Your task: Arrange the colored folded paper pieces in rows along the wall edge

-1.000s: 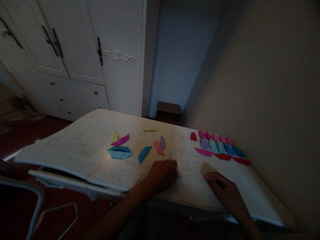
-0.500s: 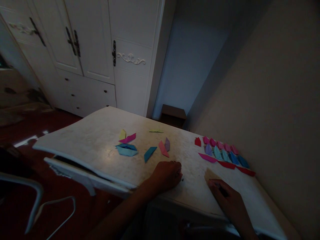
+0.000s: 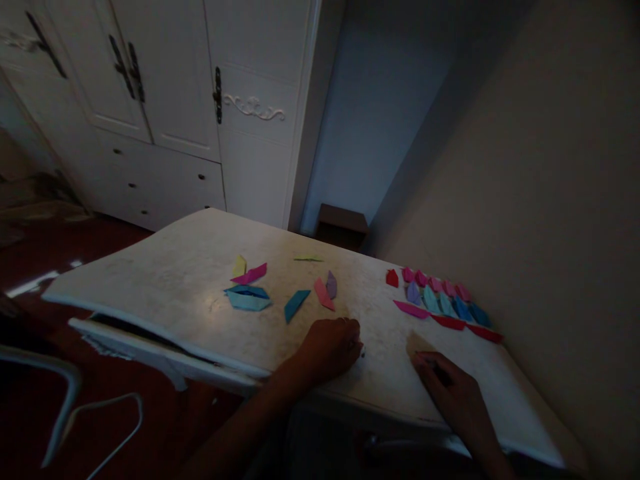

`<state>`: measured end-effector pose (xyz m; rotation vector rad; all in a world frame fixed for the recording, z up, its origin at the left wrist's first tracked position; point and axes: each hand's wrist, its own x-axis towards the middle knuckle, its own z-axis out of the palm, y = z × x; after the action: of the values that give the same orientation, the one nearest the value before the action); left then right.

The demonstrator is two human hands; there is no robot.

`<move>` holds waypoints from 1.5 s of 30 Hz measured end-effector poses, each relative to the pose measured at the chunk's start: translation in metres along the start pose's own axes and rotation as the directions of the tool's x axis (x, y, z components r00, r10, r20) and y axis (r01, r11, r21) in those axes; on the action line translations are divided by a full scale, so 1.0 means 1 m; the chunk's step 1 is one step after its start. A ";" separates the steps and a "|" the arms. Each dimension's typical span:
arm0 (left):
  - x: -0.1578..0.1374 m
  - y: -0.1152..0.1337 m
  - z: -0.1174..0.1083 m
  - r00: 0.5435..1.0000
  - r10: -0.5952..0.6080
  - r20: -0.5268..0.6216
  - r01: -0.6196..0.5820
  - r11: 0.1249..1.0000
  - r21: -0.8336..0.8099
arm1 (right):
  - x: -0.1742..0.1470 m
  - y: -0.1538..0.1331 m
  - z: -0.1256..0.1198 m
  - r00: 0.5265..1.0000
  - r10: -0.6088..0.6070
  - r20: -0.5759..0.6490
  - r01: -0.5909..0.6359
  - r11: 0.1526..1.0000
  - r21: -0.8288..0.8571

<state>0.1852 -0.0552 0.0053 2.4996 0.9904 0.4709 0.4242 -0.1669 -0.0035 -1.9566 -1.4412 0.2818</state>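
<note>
My left hand (image 3: pixel 333 347) rests on the white table (image 3: pixel 185 267) near its front edge, fingers curled closed. A tiny dark and pale bit shows at its fingertips, too small to name. To the right, my right hand (image 3: pixel 450 380) is over the table with thumb and fingers pressed together; whatever they hold is hidden. A tan patch lies just beyond those fingertips. Nearest my left hand are a pink folded paper piece (image 3: pixel 324 294), a purple folded paper piece (image 3: pixel 331 285) and a blue folded paper piece (image 3: pixel 297 305).
Farther left lie a light-blue folded paper (image 3: pixel 249 301), a magenta one (image 3: pixel 251 273) and a yellow one (image 3: pixel 239 265). A thin green piece (image 3: pixel 309 258) lies at the back. Several folded papers stand in rows by the wall, with red strips (image 3: pixel 447 323) in front. A wardrobe (image 3: pixel 255 147) stands behind.
The view has shifted slightly, so everything appears a little farther left. Both hands keep nearly the same place and closed pose; the folded papers have not moved on the table.
</note>
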 end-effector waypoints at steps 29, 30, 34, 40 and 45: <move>-0.006 -0.003 -0.003 0.999 -0.027 -0.041 0.023 0.997 -0.080 | 0.041 -0.098 0.043 0.917 -0.280 0.282 0.196 0.936 0.294; -0.007 -0.003 -0.003 0.997 -0.039 -0.060 0.034 0.995 -0.095 | 0.048 -0.105 0.047 0.913 -0.298 0.278 0.208 0.927 0.312; -0.008 -0.005 -0.002 0.996 -0.055 -0.073 0.045 0.991 -0.126 | 0.074 -0.134 0.068 0.886 -0.373 0.274 0.278 0.902 0.331; -0.010 -0.007 0.003 0.997 -0.046 -0.065 0.036 0.990 -0.138 | 0.099 -0.185 0.108 0.691 -0.611 0.387 0.509 0.791 0.339; -0.012 -0.006 -0.002 0.997 -0.031 -0.075 0.019 0.988 -0.155 | 0.123 -0.224 0.135 0.550 -0.706 0.447 0.699 0.682 0.216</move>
<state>0.1732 -0.0595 0.0020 2.3446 0.9743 0.6160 0.2258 0.0322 0.0642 -1.1459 -2.4367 0.4342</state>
